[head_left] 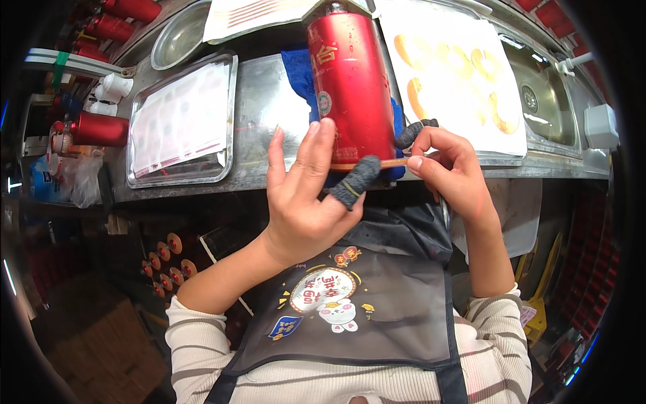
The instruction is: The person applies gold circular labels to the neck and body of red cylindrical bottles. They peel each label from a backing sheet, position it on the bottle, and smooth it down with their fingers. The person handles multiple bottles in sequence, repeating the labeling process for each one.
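A glossy red bottle lies with its neck away from me and its base near the counter's front edge. A thin gold-orange strip runs across the base end. My right hand pinches the strip's right end between thumb and a bent finger; a dark knitted sleeve covers one of its fingertips. My left hand has its fingers spread at the bottle's lower left. Its thumb, in a dark knitted sleeve with a yellowish band, presses at the strip. The strip's left end is hidden behind this hand.
Blue cloth lies under the bottle. To the left is a metal tray with white sheets; a metal bowl stands behind. At right, a white sheet bears several gold curved strips, beside a sink.
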